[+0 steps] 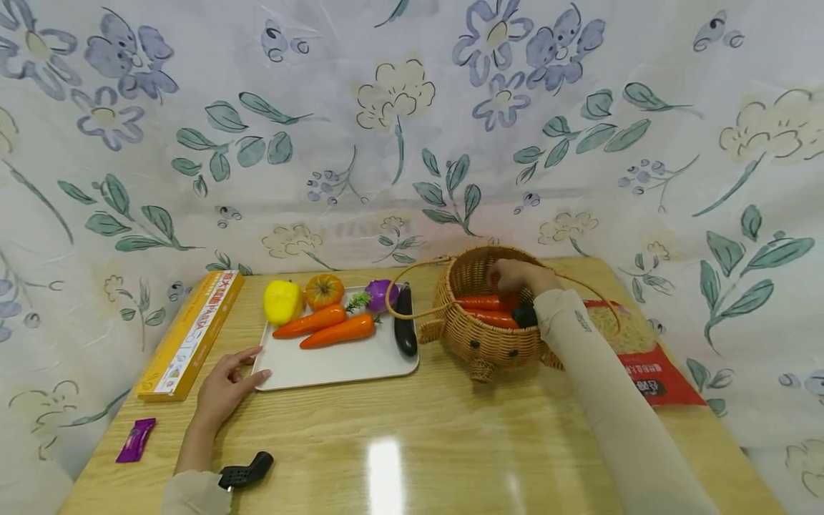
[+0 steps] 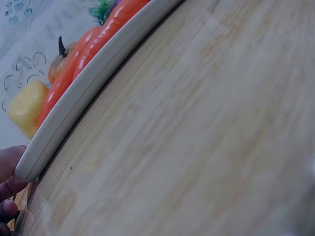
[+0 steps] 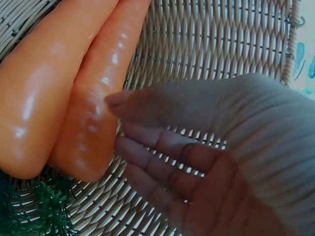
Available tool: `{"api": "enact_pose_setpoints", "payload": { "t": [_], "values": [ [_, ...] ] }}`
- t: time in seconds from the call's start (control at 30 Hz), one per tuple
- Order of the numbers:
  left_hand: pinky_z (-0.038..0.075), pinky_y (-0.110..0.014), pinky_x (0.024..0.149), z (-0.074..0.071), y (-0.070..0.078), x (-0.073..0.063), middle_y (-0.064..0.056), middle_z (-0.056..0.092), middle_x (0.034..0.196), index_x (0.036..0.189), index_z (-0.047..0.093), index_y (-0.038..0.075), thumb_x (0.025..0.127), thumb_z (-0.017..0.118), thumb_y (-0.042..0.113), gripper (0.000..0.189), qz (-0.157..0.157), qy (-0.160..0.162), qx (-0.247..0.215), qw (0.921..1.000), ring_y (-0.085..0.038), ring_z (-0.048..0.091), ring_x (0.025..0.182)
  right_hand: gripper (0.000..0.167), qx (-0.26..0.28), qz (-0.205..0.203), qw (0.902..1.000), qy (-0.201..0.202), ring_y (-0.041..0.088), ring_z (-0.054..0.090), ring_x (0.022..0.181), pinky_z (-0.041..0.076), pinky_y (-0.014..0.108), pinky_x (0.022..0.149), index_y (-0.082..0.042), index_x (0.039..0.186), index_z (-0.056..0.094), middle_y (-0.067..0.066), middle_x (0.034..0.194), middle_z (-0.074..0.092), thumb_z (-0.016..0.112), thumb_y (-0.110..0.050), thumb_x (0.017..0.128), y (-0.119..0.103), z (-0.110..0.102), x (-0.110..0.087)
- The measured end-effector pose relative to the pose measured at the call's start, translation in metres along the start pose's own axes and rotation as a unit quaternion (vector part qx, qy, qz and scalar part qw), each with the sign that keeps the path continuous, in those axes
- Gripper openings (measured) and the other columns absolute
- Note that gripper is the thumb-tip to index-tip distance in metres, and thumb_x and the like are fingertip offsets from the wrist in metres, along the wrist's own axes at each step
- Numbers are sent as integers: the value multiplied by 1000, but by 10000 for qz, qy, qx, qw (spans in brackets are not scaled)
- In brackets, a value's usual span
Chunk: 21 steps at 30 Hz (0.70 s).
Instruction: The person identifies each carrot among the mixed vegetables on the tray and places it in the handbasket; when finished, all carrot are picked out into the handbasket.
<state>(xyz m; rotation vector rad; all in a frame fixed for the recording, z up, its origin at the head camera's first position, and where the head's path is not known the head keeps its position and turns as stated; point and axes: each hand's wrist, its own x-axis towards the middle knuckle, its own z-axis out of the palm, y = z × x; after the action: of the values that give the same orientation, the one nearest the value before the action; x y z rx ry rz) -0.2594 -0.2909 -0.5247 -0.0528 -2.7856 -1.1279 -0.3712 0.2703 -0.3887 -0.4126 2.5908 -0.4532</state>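
At the left end of the white tray (image 1: 335, 373), my left hand (image 1: 227, 386) touches the rim, its thumb at the near corner. In the left wrist view, fingertips (image 2: 11, 162) meet the tray's corner. My right hand (image 1: 518, 277) reaches into a wicker basket (image 1: 496, 350) with an animal face. Beside its loosely bent fingers lie two orange carrots (image 3: 88, 123), and the thumb tip overlaps the nearer one's edge. Dark green carrot leaves (image 3: 49, 206) show below them. A dark rounded thing (image 1: 524, 315) in the basket is partly hidden by the right sleeve.
The tray bears a yellow pepper-like vegetable (image 1: 282, 302), a pumpkin (image 1: 325, 290), two carrots (image 1: 337, 332), a purple vegetable (image 1: 381, 295) and an eggplant (image 1: 405, 325). A yellow pasta box (image 1: 193, 336) and purple packet (image 1: 136, 440) lie left; a red bag (image 1: 656, 372) lies right.
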Motion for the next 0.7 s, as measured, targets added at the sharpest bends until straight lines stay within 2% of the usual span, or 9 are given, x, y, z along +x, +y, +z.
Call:
{"api": "enact_pose_setpoints", "payload": {
  "t": [0.13, 0.23, 0.4, 0.6, 0.7],
  "values": [
    [31, -27, 63, 0, -1, 0, -6, 56, 110, 135, 62, 12, 89, 75, 34, 53, 110, 96, -46, 9999, -9, 40, 71, 33, 1, -162, 9998, 75, 18, 45, 73, 40, 30, 65, 6, 117, 62, 15, 100, 59, 54, 8, 85, -6, -4, 1],
    [31, -27, 63, 1, 0, -1, -7, 56, 111, 135, 61, 11, 89, 74, 34, 53, 73, 67, -67, 9999, -10, 40, 71, 34, 23, -363, 9992, 170, 24, 50, 84, 44, 35, 72, 6, 120, 61, 21, 111, 60, 59, 4, 86, -15, -8, -2],
    [32, -27, 65, 0, 1, -2, -10, 57, 115, 136, 60, 11, 89, 74, 36, 55, -70, -56, -70, 9999, -11, 41, 74, 32, -163, -702, 9952, 656, 33, 58, 100, 49, 44, 87, 5, 116, 62, 22, 114, 62, 66, -2, 85, -39, -17, -15],
    [32, -28, 65, -1, -2, -2, -9, 57, 113, 135, 61, 11, 88, 75, 36, 55, -140, 26, -55, 9999, -12, 42, 74, 25, -267, -1133, 9775, 1759, 33, 63, 101, 50, 47, 89, 1, 111, 64, 18, 107, 68, 69, -10, 89, -100, -20, -43],
    [32, -27, 65, -1, -3, -2, -9, 57, 112, 135, 61, 12, 88, 75, 37, 56, -131, 47, -66, 9999, -12, 42, 74, 28, -168, -1435, 9678, 2061, 30, 64, 102, 51, 44, 90, -2, 113, 66, 14, 108, 69, 71, -17, 90, -134, -10, -48]
  ]
}}
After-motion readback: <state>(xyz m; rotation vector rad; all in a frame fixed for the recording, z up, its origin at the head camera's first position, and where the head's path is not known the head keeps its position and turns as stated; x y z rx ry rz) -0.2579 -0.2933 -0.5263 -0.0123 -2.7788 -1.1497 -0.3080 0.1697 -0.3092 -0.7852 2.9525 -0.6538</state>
